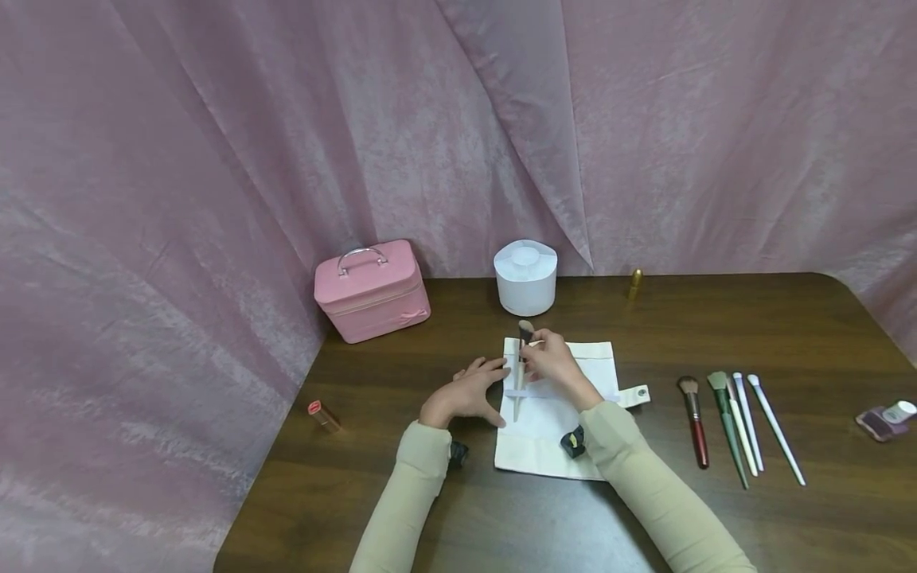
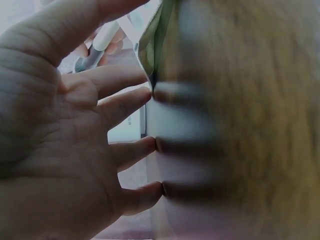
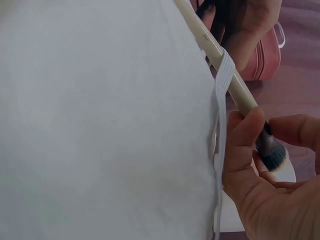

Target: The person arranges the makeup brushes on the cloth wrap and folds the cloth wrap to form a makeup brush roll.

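A white fabric brush roll (image 1: 548, 438) lies unfolded on the table, with a snap tab on its right side. In my right hand (image 1: 553, 360) I pinch a makeup brush (image 3: 242, 95) near its dark ferrule, bristles pointing away from me. Its cream handle passes under the white elastic band (image 3: 224, 80) that crosses the roll. My left hand (image 1: 469, 391) has its fingers spread at the roll's left edge. In the left wrist view, fingertips (image 2: 145, 192) of that hand touch the tabletop and the fabric edge.
Several makeup brushes, one a red-handled brush (image 1: 695, 430), lie right of the roll. A pink case (image 1: 372, 290) and a white round container (image 1: 526, 278) stand at the back. A lipstick (image 1: 324, 415), a gold tube (image 1: 635, 280) and a small purple item (image 1: 883, 422) are also on the table (image 1: 824, 334).
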The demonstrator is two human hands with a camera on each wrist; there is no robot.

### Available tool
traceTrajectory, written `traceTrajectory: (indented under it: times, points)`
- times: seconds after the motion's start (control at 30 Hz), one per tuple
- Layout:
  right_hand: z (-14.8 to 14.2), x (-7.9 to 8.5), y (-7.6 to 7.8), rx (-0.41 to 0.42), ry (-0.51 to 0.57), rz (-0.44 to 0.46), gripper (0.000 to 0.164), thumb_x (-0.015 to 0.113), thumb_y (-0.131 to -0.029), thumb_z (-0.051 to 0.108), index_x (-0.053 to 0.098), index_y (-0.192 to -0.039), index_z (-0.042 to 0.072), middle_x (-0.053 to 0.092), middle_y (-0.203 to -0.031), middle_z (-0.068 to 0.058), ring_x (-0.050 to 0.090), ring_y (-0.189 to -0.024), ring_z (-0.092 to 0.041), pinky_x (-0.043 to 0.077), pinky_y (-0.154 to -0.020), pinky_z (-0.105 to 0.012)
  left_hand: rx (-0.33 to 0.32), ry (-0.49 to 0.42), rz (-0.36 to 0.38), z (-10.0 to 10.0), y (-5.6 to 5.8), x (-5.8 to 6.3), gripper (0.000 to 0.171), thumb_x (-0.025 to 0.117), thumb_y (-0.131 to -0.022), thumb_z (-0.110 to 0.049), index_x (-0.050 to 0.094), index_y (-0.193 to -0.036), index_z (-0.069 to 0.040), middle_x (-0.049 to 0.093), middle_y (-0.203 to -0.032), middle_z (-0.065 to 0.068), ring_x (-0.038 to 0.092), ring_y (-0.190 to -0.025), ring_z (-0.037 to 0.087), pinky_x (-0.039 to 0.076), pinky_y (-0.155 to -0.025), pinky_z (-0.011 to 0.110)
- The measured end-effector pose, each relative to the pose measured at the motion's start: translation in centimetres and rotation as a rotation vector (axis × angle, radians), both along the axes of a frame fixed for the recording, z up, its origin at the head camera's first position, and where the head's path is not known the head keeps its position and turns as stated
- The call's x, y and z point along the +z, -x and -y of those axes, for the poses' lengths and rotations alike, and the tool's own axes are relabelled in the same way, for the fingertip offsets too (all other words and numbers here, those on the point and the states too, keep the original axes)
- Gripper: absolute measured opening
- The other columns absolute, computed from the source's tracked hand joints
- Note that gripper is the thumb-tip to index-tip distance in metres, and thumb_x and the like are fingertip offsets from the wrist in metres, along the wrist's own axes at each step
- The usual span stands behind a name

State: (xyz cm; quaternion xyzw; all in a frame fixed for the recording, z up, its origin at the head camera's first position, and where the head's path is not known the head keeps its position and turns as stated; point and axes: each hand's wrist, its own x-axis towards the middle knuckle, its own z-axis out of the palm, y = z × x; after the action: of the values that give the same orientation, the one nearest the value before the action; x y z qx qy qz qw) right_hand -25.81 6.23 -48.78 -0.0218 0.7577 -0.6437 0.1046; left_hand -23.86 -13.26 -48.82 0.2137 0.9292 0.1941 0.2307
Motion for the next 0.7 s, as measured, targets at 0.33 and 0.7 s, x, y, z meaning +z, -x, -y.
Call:
traceTrajectory:
  times: [0.33, 0.7]
  points:
    - [0.78, -0.06, -0.45, 0.0, -0.054, 0.096, 0.03, 0.059, -0.092, 0.001, 0.052, -0.118, -0.011, 0.07, -0.087, -0.019, 0.061, -0.054, -0.014, 0.052, -0.052, -0.026, 0.014, 0.004, 0.003, 0.11, -0.28, 0.08, 0.094, 0.09, -0.078, -0.031, 0.041, -0.156, -0.016, 0.024, -0.166, 0.002, 0.011, -0.153, 0.034, 0.018, -0.116, 0.065]
    - [0.53, -0.24, -0.53, -0.006, -0.1, 0.125, 0.019, 0.057, -0.101, 0.01, 0.06, -0.104, -0.008, 0.067, -0.079, -0.016, 0.065, -0.058, -0.017, 0.056, -0.055, -0.028, 0.017, -0.017, -0.004, -0.04, -0.27, 0.16, 0.093, 0.09, -0.078, -0.028, 0.042, -0.156, -0.015, 0.025, -0.166, 0.004, 0.012, -0.153, 0.035, 0.017, -0.115, 0.066]
